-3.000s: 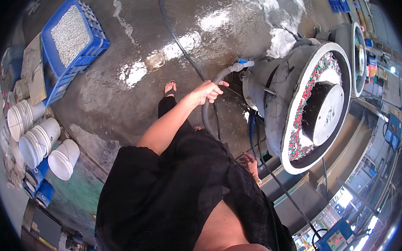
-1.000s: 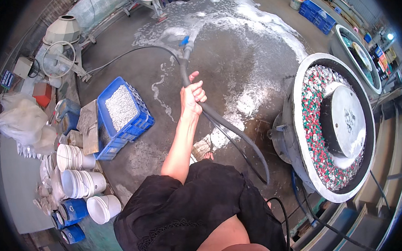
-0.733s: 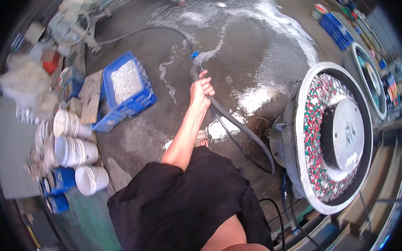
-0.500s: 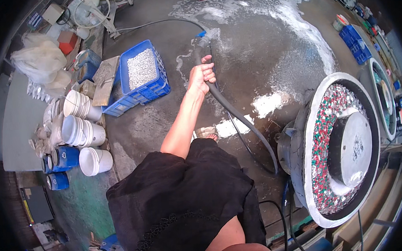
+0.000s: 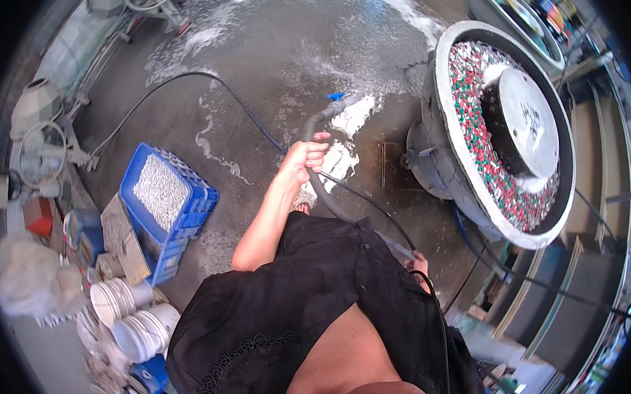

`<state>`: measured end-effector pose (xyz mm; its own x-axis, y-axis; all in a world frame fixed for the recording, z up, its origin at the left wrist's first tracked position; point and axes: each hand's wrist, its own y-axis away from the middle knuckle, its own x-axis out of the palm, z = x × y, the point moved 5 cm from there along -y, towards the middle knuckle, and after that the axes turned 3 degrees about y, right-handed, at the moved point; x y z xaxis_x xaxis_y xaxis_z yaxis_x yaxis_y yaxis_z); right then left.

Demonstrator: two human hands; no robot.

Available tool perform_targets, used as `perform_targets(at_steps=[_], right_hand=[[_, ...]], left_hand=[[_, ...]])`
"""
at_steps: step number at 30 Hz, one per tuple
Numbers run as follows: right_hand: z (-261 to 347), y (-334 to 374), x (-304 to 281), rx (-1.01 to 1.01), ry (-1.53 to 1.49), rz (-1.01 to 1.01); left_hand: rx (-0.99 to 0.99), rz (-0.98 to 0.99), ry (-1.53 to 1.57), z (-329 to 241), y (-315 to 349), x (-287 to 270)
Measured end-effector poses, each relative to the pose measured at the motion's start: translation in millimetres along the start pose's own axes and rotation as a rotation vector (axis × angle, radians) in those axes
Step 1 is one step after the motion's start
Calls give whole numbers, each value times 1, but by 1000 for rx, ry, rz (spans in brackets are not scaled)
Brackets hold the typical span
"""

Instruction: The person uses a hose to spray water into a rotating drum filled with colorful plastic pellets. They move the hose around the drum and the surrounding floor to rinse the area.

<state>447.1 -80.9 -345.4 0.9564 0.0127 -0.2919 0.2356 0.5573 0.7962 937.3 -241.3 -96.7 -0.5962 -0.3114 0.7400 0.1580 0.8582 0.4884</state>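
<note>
A thick dark hose (image 5: 325, 198) bends across the front of me, ending in a grey fitting with a blue valve handle (image 5: 335, 96) that points to the far right. My left hand (image 5: 306, 158) is closed around the hose a short way behind that fitting. Lower down, close to my dark clothing, my right hand (image 5: 417, 264) grips the same hose; part of this hand is hidden. To the right stands a big round tub (image 5: 446, 133) with a pale rim, filled with red, green and white pieces around a grey central drum (image 5: 533, 121).
Foam and water lie on the dark floor (image 5: 265, 50). A thin black hose (image 5: 235, 94) crosses it. At left are a blue crate (image 5: 201, 196) of pale pellets, white buckets (image 5: 141, 334) and a plastic bag (image 5: 34, 276). Another round tub (image 5: 524, 22) stands far right.
My view has turned to the right. The hose end has swung from pointing straight ahead toward the right. My right hand has come into view on the hose's lower part.
</note>
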Motion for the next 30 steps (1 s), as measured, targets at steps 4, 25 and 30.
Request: perform_targets(at_steps=[4,25,30], right_hand=[[40,49,63,-188,-36,-4],[31,119,68,-41,423,-39],[127,156,68,-213,373,-85]], left_hand=[[-77,70,-45,-9,-8,10],[-217,231,60,-73,14,-19],[-322,229,64,-48,4,-11]])
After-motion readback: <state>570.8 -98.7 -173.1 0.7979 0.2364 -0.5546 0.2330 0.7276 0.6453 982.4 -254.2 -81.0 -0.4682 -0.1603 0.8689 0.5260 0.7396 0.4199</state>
